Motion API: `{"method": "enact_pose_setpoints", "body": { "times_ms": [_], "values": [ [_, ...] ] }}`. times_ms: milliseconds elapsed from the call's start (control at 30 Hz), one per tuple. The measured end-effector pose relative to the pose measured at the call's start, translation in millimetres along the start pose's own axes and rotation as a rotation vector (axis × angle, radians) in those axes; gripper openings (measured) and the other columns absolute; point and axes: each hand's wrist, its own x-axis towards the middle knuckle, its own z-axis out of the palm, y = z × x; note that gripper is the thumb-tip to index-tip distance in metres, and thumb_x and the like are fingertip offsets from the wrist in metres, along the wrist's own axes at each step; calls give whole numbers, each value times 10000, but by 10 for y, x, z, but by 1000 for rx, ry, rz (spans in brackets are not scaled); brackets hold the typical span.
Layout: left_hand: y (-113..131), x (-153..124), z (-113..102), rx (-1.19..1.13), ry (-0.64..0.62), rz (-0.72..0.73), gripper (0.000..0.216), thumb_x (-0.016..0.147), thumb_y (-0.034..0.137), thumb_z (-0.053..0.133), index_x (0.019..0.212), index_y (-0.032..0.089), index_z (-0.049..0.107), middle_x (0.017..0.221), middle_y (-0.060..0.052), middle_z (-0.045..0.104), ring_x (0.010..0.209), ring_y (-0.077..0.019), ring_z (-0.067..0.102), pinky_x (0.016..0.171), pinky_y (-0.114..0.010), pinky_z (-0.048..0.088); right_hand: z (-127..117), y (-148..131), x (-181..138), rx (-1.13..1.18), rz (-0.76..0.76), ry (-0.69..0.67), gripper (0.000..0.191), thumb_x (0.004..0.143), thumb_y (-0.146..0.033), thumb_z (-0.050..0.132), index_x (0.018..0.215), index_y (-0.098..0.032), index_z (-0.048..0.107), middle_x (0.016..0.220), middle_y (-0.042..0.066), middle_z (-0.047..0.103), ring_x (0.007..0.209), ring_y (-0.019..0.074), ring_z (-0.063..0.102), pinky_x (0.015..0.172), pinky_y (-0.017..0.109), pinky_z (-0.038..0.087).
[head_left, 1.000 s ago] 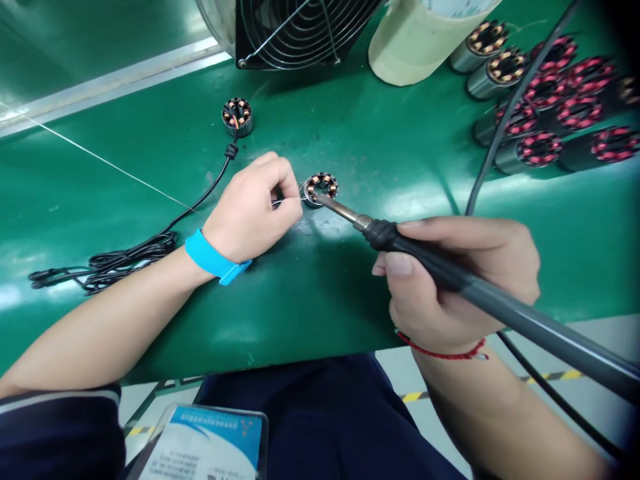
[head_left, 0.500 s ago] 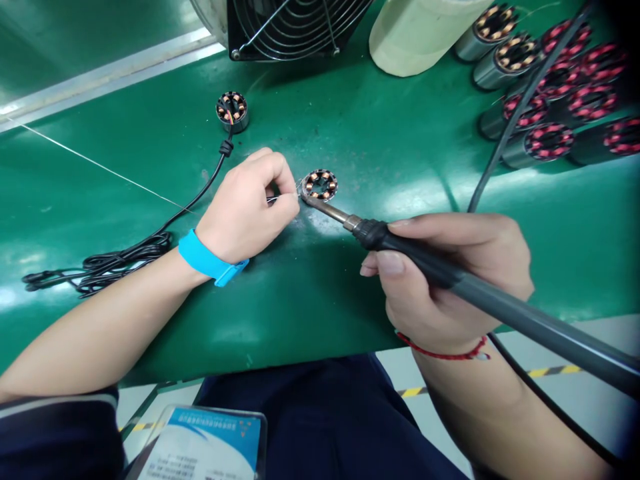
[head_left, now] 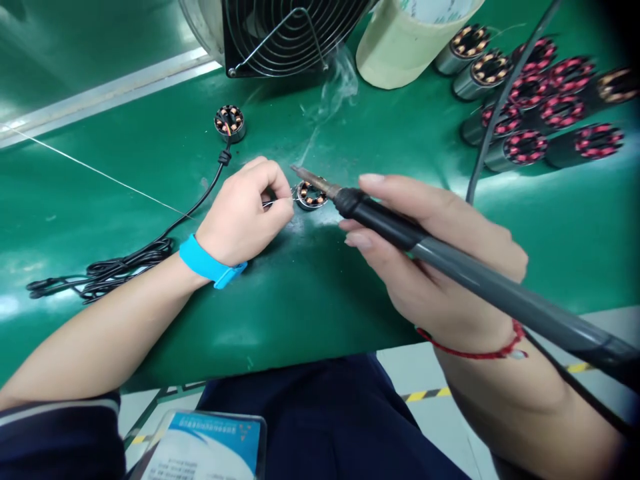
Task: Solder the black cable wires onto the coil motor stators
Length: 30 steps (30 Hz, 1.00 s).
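Note:
My right hand [head_left: 440,267] is wrapped around the grey and black handle of a soldering iron [head_left: 380,220]. The iron's tip is raised above a small motor stator [head_left: 311,197] with copper windings and partly covers it. Thin smoke rises near the tip. My left hand [head_left: 247,210], with a blue wristband, is pinched closed just left of that stator. Between its fingertips is thin solder wire [head_left: 294,194], its strand running in from the left; a short dark piece also shows inside the curled fingers.
Behind my left hand stands another stator [head_left: 230,123] with a black cable [head_left: 220,175] coiled at left. A fan [head_left: 295,33] and a pale roll [head_left: 400,53] stand at the back. Several stators [head_left: 525,147] with red or copper windings are grouped at right, where the iron's cord [head_left: 495,113] hangs.
The soldering iron has lifted off the stator's left edge, its tip now higher and farther back. Smoke has appeared. My left hand keeps its pinch almost in place.

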Motion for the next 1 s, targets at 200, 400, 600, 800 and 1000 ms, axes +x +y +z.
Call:
{"method": "enact_pose_setpoints", "body": {
  "times_ms": [200,400,600,800,1000],
  "values": [
    [-16,1,-12,25,1,21,119,705,82,529,658,188,501,732,-5,548,694,-118,499,689,-297,450,-58,-33,300,-16,64,-172,296,939,-237,549,1216,-324,608,1168,-24,713,819,145,734,757,312,611],
    [-12,0,-13,32,16,43,87,681,104,511,652,186,505,709,0,557,698,-126,499,699,-298,453,185,160,426,13,39,-312,384,824,-202,606,1194,-281,539,965,5,694,925,219,672,844,402,564],
    [-38,1,-19,18,17,63,100,681,82,512,664,181,521,708,8,541,671,-116,489,665,-283,430,401,274,359,-83,-58,-236,385,796,-126,505,1163,-236,545,855,26,671,899,243,587,859,433,521],
    [-78,47,-149,-28,-107,-72,63,730,156,578,789,178,574,743,8,617,612,-103,507,603,-259,410,417,301,313,-69,-38,-133,444,793,-116,499,1203,-284,499,887,17,680,896,233,594,897,449,504],
    [-20,96,-254,-210,-228,-317,66,747,198,593,689,174,572,571,20,553,500,-97,474,520,-254,371,471,382,301,-50,-32,-156,519,762,-185,532,1269,-275,463,1082,50,684,985,254,621,908,471,507]
  ]
}}
